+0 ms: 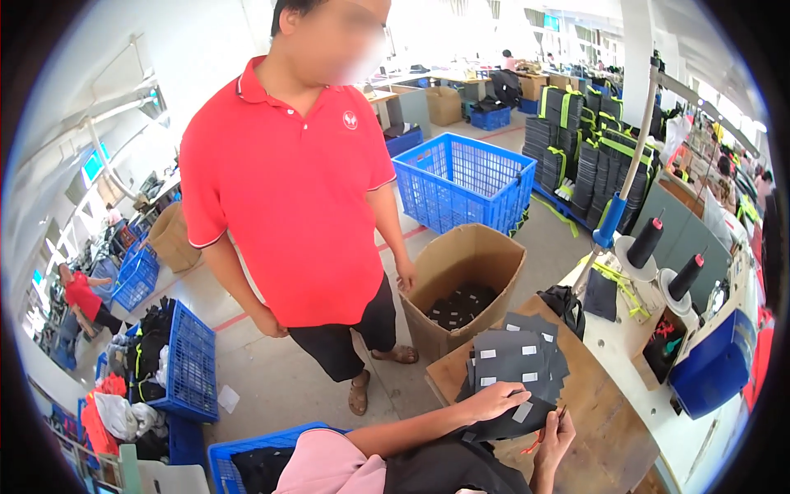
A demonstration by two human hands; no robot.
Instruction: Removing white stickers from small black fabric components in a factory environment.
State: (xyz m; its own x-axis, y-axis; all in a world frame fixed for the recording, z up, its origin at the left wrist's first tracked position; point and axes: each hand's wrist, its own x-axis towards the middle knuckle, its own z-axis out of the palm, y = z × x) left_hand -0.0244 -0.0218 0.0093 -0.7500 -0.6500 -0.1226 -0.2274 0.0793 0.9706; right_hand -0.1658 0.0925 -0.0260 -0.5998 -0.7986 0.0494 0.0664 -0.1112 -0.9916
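Note:
On the brown wooden board lies a pile of dark grey fabric pieces point(514, 358), several with small white labels. My left hand point(494, 401) rests on the near piece, thumb and fingers pinching its edge beside a white label point(522, 412). Close by on the right is my right hand point(557, 438), its fingers closed round a small tool with an orange-red part point(535, 445); a dark tip shows above the fingers, but the tool's kind is unclear. The front of the pile is partly covered by my left hand.
A person in a red shirt point(288, 198) stands across from me. Beside the wooden board point(605, 403) is a tall cardboard box point(420, 317) with dark pieces inside. Thread cones point(646, 243) and a blue machine part point(714, 362) stand on the right. Blue crates point(469, 210) stand behind.

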